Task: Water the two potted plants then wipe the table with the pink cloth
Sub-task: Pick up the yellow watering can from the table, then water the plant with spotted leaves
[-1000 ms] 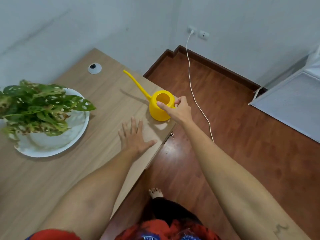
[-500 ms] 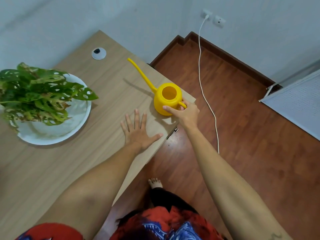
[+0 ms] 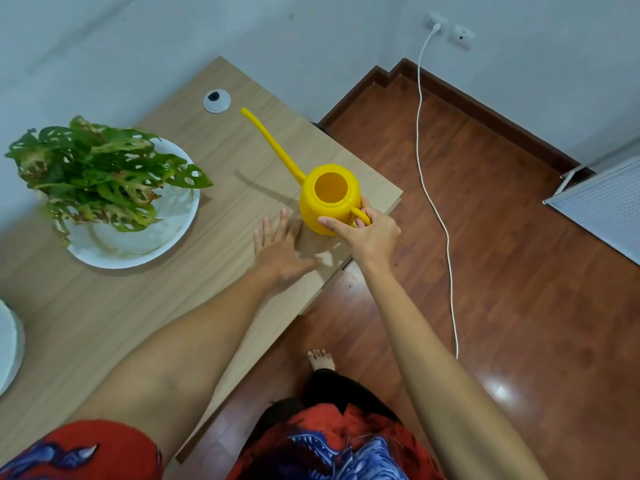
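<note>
A yellow watering can (image 3: 329, 199) with a long thin spout stands near the right corner of the wooden table (image 3: 104, 323), its spout pointing to the far left. My right hand (image 3: 367, 233) is closed around its handle, thumb against the can's body. My left hand (image 3: 280, 251) lies flat on the table just left of the can, fingers spread. A leafy green plant (image 3: 100, 171) sits in a white bowl-shaped pot (image 3: 156, 244) at the left. The rim of a second white pot (image 3: 10, 344) shows at the far left edge. The pink cloth is not in view.
A round grey cable grommet (image 3: 217, 100) sits near the table's far edge. A white cable (image 3: 436, 202) runs from a wall socket (image 3: 434, 24) across the wooden floor on the right. A white panel (image 3: 602, 206) stands at the right. My bare foot (image 3: 322, 360) is below the table edge.
My right hand has slid from the can's rim down to its handle and closed on it. The view has shifted, so the table sits lower in frame. My left hand stays flat.
</note>
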